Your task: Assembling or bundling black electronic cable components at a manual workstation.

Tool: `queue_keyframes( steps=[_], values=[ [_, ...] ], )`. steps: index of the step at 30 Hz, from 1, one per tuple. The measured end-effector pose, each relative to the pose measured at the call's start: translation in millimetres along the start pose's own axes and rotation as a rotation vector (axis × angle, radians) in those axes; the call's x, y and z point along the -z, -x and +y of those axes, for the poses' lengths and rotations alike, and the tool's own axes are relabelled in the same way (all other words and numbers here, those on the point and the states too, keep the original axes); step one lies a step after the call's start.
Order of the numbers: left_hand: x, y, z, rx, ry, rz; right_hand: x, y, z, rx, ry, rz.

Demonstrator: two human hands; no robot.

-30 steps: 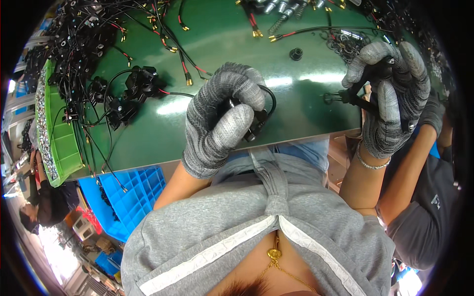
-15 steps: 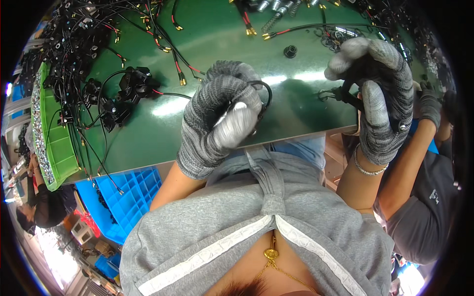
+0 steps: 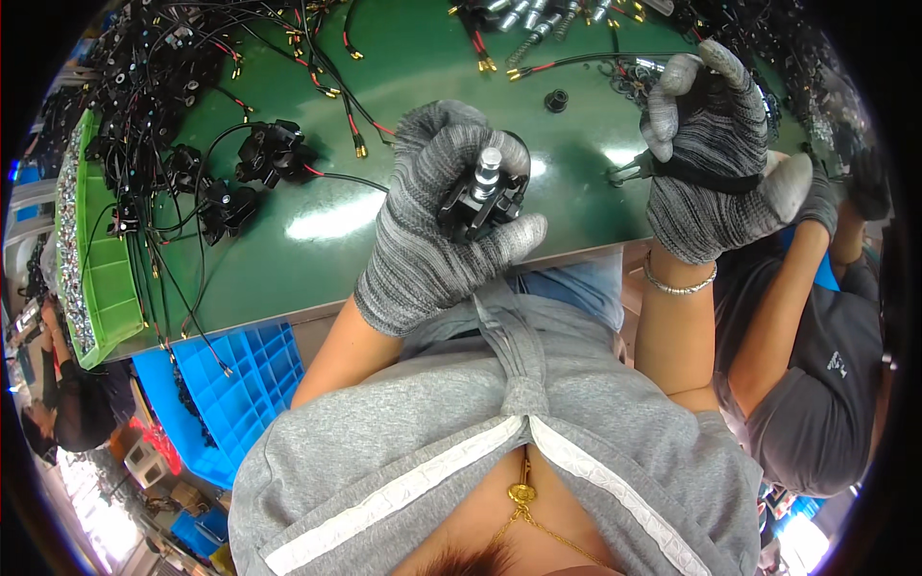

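Observation:
My left hand [image 3: 432, 211], in a grey striped glove, is closed around a black part [image 3: 471, 213] with a silver metal pin [image 3: 488, 173] standing up out of it. A black cable with a red end runs to this hand from the left. My right hand [image 3: 706, 158], gloved too, is turned palm up above the table's right side. Across its palm lies a slim tool with a black handle [image 3: 715, 179] and thin forked tips pointing left, which looks like pliers. The fingers are bent and the thumb is spread to the right.
Black moulded parts [image 3: 274, 154] lie on the green table [image 3: 336, 216] beside tangled cables. A green tray [image 3: 104, 288] stands at its left edge, a blue crate [image 3: 230, 394] below. Springs and metal pins [image 3: 533, 19], small rings [image 3: 624, 82] and a black bushing [image 3: 556, 100] lie farther back. A co-worker's arm [image 3: 783, 298] is at right.
My left hand has turned, bringing the black part with its silver pin into sight. My right hand has rolled palm up and shifted slightly left, the slim tool still with it.

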State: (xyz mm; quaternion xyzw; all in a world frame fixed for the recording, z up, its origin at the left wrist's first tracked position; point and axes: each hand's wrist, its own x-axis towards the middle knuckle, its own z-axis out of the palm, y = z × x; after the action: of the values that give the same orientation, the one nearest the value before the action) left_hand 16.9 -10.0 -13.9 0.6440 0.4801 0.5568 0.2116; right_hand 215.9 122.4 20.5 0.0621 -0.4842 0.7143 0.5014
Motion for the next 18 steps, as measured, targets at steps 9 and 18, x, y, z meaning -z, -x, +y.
queue_keyframes(
  steps=[9, 18],
  values=[
    [-2.0, 11.0, 8.2, 0.141, 0.373, -0.105, -16.4, 9.6, -23.6, -0.125, 0.474, 0.227],
    [-4.7, 10.8, 5.1, 0.094, 0.444, -0.118, -35.6, -13.9, -35.7, -0.103, 0.099, -0.084]
  ],
)
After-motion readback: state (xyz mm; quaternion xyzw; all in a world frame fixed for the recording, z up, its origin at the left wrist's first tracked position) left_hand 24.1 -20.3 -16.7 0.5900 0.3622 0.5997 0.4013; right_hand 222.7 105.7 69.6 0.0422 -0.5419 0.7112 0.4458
